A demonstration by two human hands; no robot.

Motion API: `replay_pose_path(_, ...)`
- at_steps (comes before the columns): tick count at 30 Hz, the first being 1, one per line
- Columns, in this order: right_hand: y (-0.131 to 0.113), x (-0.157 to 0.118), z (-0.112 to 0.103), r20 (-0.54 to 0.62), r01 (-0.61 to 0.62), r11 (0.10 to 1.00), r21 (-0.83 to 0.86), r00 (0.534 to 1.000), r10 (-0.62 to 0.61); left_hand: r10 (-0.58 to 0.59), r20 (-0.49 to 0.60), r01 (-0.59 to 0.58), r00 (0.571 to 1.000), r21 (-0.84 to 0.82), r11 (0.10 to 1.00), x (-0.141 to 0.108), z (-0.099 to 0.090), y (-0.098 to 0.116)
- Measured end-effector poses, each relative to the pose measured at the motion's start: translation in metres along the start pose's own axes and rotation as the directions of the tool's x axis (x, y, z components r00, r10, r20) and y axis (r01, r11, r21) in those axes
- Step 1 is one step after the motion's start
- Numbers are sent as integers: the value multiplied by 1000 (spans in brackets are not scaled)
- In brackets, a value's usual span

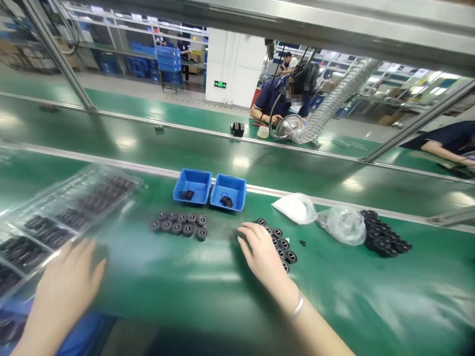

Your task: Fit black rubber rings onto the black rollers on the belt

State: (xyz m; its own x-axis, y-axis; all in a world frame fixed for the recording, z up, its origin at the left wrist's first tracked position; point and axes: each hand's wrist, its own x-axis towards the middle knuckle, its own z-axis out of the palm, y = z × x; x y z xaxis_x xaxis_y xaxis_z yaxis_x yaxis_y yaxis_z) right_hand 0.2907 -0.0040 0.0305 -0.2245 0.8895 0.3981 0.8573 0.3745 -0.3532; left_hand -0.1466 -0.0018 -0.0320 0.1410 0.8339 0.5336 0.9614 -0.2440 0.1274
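Right hand (261, 251): palm down, fingers slightly spread, no held item visible; a silver bangle (298, 304) at the wrist. Partly under and just right of it, a cluster of black discs (284, 244); contact cannot be told. Left hand (69, 274): motion-blurred, fingers somewhat apart, over the near edge of a clear compartmented tray (135, 185) of dark parts (98, 197); touch cannot be told. Below the left hand, partly covered, a blue container (85, 330). Between the hands, set farther back, ten dark discs (177, 228) in two rows on the green bench (208, 291). Behind these, side by side, left bin (191, 201) and right bin (227, 208), both blue, each with thin black loops. Right of the right hand, a small black piece (303, 243); farther back, a clear bag of white contents (296, 208), a crumpled clear bag (343, 226), and a black pile (385, 235) touching the latter. Well beyond the hands, one person (284, 96) bent over work beside a silver duct (334, 101).
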Motion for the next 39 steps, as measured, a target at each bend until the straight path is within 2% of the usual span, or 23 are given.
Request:
replay_pose_path(2, -1, -2, 3, 29, 7, 1000, -14, 1000, -7, 24, -20, -24, 999, 31, 999, 5, 1, 8)
replay_pose_path(4, -7, 3, 14, 99, 6, 999, 52, 995, -11, 32, -34, -32, 999, 18, 999, 10, 3, 20)
replay_pose_path(9, -33, 27, 58, 239, -75, 952, 295, 971, 2, 33, 117, -16, 993, -137, 990, 29, 17, 63)
replay_pose_path(12, -39, 37, 70, 264, -108, 922, 372, 964, 6, 47, 168, -15, 985, -185, 983, 36, 26, 79)
replay_pose_path(14, -35, 45, 62, 279, -101, 921, 375, 960, -8, 54, 173, -20, 984, -194, 981, 37, 31, 83)
replay_pose_path(16, -25, 60, 44, 272, -33, 950, 311, 961, -56, 60, 151, -29, 987, -200, 979, 36, 34, 83)
replay_pose_path(19, 2, 99, 13, 221, 93, 994, 51, 970, -102, 76, 95, -54, 993, -217, 975, 34, 36, 82)
replay_pose_path(21, 21, 130, 2, 347, 140, 974, -176, 935, -72, 85, 66, -68, 994, -228, 971, 32, 36, 83)
replay_pose_path(24, 43, 164, 5, 500, 208, 955, -211, 862, -77, 86, 54, -71, 995, -235, 969, 31, 36, 82)
replay_pose_path(27, 52, 177, 17, 590, 247, 944, -218, 804, -74, 74, 55, -59, 996, -233, 971, 30, 37, 80)
replay_pose_path(31, 58, 178, 25, 632, 243, 940, -240, 774, -39, 71, 62, -55, 996, -232, 971, 29, 41, 78)
replay_pose_path(39, 69, 184, 27, 692, 167, 959, -229, 720, 40, 54, 99, -30, 994, -229, 973, 29, 42, 77)
